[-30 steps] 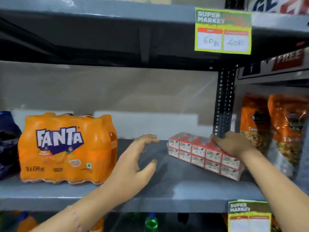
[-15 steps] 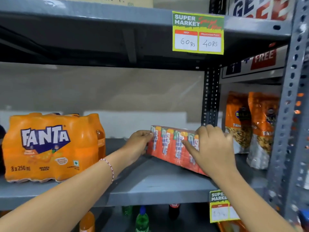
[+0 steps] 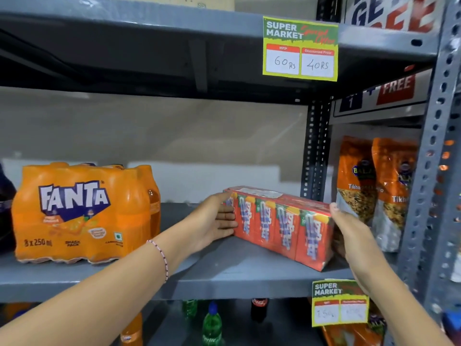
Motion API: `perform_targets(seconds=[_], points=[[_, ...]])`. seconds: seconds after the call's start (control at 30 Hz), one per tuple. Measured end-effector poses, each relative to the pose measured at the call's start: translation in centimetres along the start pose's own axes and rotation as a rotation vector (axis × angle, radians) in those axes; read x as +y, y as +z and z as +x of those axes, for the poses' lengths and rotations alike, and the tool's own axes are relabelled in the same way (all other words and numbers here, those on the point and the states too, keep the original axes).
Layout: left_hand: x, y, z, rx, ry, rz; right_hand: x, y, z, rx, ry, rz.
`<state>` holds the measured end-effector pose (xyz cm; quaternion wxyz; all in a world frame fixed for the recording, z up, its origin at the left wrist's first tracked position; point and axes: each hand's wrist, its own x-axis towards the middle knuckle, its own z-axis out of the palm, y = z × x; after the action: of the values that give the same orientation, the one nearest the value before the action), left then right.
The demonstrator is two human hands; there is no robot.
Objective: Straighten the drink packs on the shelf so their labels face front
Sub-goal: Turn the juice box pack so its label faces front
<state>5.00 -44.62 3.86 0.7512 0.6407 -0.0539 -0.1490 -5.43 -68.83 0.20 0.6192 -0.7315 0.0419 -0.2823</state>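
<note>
A red shrink-wrapped pack of juice cartons [image 3: 280, 224] stands upright on the grey shelf [image 3: 224, 273], its printed labels turned toward me, its right end nearer the shelf's front edge. My left hand [image 3: 212, 221] presses against its left end. My right hand [image 3: 349, 233] grips its right end. An orange Fanta bottle pack [image 3: 82, 213] stands at the left of the same shelf, logo facing front, apart from both hands.
Two orange snack pouches [image 3: 376, 191] stand just right of the carton pack, behind a perforated upright [image 3: 315, 148]. A dark pack [image 3: 6, 208] sits at the far left. Price tags hang on the shelf edges [image 3: 300, 48]. Bottles [image 3: 212, 323] stand on the shelf below.
The carton pack lay flat with only my right hand on it. Both hands then took hold and tipped it upright, so its labels now face front. The view has shifted right.
</note>
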Motion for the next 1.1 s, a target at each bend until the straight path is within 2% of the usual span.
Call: perform_targets(seconds=[0.13,0.23,0.37,0.57,0.67,0.77,0.87,1.0,1.03,1.1], points=[[0.9,0.4,0.1,-0.121,-0.065,-0.077,-0.4,1.5,-2.0,-0.054,-0.047,-0.009],[0.7,1.2,0.5,-0.226,-0.086,-0.103,-0.4,3.9,-4.0,-0.075,-0.118,-0.151],[0.4,1.8,0.8,-0.255,-0.097,-0.148,-0.3,6.4,-5.9,-0.125,-0.162,-0.202],[-0.3,1.2,-0.5,-0.317,-0.073,-0.130,-0.6,6.2,-5.1,-0.212,0.059,0.205],[-0.4,0.9,-1.2,-0.369,-0.070,-0.117,-0.6,7.9,-6.0,-0.207,0.087,0.261],[0.4,-0.1,-1.3,-0.364,-0.076,-0.056,-0.4,10.1,-7.7,-0.310,0.083,0.260],[1.3,-0.8,-1.2,-0.279,-0.068,-0.084,-1.5,12.2,-7.1,-0.365,0.074,0.114],[1.2,-1.0,-0.3,0.038,0.041,-0.098,-3.2,10.8,-5.4,-0.368,0.182,0.233],[1.0,-0.8,-0.8,0.083,0.066,-0.067,-3.5,9.7,-4.6,-0.319,0.166,0.259],[0.2,-0.1,-2.1,0.138,0.134,0.029,-2.7,7.0,-1.8,-0.090,0.116,0.275]])
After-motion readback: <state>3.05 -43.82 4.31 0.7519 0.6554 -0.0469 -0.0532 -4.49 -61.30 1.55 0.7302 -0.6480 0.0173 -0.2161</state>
